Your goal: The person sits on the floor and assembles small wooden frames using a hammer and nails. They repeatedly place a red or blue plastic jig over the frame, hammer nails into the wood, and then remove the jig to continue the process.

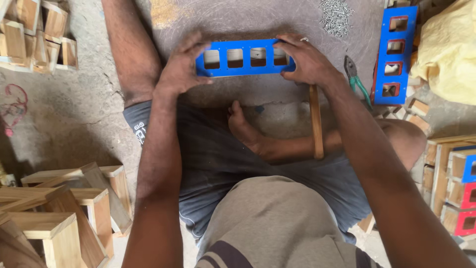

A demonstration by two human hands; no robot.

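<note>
Top centre of the frame, left hand (179, 72) and right hand (306, 60) pinch the blue panel's (244, 58) ends, fingers curled over its edges.

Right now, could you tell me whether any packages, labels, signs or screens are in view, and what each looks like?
Print on shorts: small white mark on dark grey cloth, by the left forearm.
Yellow bag: crumpled, plain, at the upper right edge.
Red scrawl: painted on the floor at the left edge.
No screens or signs.
</note>
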